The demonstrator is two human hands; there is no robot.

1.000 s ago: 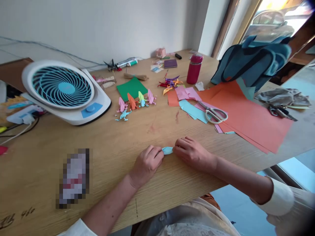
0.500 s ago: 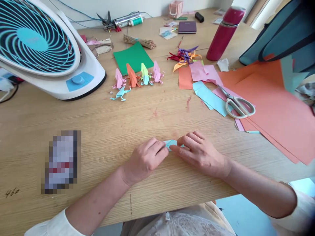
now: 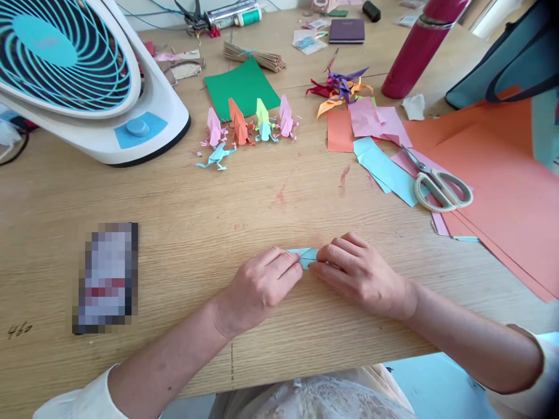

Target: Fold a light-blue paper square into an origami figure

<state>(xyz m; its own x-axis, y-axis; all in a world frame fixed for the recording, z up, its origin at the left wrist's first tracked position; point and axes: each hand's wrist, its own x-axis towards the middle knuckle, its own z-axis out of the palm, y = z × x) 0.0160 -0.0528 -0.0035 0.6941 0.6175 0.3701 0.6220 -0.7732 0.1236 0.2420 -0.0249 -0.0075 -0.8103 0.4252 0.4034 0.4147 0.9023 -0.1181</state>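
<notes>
A narrow folded strip of light blue paper (image 3: 307,256) lies on the wooden table (image 3: 209,227) between my hands. My left hand (image 3: 266,279) has its fingers closed on the strip's left part, fingertips pressed down on it. On the right end, the thumb and fingers of my right hand (image 3: 360,273) pinch the paper. Both ends of the strip are hidden under my fingers; the middle shows crease lines. Farther back stand several small folded paper figures, among them an orange one (image 3: 238,122) and a light blue one (image 3: 217,156).
Scissors (image 3: 441,186) rest on paper pieces at right, beside large orange sheets (image 3: 493,192). Behind are a green sheet (image 3: 244,84), a stick bundle (image 3: 257,57) and a red flask (image 3: 414,55). A fan (image 3: 144,125) stands at left, with a blurred-out object (image 3: 107,279) nearer me.
The view has shifted slightly, so the background sits higher and the right-hand things farther right. My fingers stay on the blue strip, with a little more of its middle showing.
</notes>
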